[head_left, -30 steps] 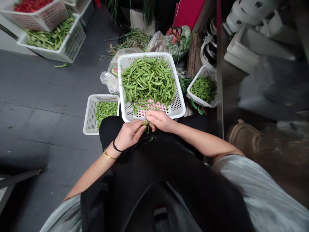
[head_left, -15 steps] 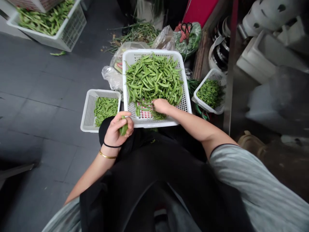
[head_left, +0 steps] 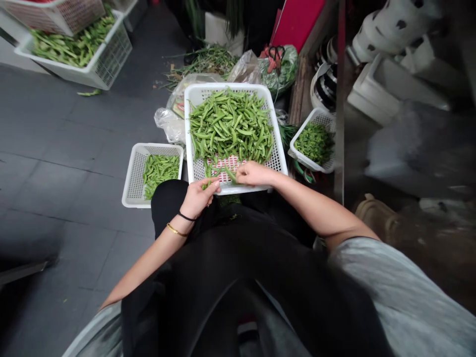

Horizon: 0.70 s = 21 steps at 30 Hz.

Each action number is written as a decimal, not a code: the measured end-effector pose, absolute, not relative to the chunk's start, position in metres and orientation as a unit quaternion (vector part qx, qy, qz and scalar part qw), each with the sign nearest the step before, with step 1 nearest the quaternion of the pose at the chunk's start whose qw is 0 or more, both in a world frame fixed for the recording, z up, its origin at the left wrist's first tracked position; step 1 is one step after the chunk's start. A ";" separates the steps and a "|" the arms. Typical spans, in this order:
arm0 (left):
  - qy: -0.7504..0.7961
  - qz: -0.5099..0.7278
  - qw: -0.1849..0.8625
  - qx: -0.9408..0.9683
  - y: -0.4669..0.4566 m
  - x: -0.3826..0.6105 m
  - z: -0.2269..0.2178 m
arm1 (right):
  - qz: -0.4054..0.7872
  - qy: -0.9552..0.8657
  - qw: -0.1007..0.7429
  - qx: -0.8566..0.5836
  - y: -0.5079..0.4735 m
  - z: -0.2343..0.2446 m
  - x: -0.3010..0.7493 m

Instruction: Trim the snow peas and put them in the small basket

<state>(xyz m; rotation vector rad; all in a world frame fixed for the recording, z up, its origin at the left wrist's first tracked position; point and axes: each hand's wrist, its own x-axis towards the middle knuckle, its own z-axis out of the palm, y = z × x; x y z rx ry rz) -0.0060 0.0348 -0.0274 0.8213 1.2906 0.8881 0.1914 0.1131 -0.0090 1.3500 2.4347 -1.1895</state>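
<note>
A large white plastic basket [head_left: 188,134] in front of my knees holds a heap of green pea pods [head_left: 234,124]. My left hand [head_left: 201,196] is closed around a few pea pods at the basket's near left corner, with green showing between thumb and fingers. Just to its right, over the near part of the basket, my right hand [head_left: 255,173] pinches one pea pod [head_left: 230,173] that points toward the left hand. Its fingertips are partly hidden. On the floor at the left, a smaller white basket [head_left: 128,186] contains more pods [head_left: 161,171].
At the right stands a small white basket [head_left: 295,148] of leafy greens. Plastic bags [head_left: 173,124], scissors [head_left: 276,52] and loose green stalks [head_left: 211,59] lie behind the large basket. Stacked crates [head_left: 111,59] occupy the far left; a metal edge [head_left: 339,124] runs along the right.
My left hand has moved right and slightly forward to the basket's near edge. My right hand has drawn back from the pile with a pea pod. The view has shifted slightly.
</note>
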 end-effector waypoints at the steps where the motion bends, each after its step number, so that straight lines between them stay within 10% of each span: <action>1: 0.563 0.397 0.625 0.367 0.034 -0.003 -0.028 | -0.431 0.798 0.033 0.420 0.101 -0.002 0.190; 10: 0.411 0.342 0.772 0.344 0.016 -0.013 0.003 | -0.431 0.819 -0.194 0.326 0.061 0.025 0.188; 21: 0.370 0.289 0.816 0.336 0.008 -0.013 0.010 | -0.332 0.901 -0.155 0.232 0.051 0.036 0.190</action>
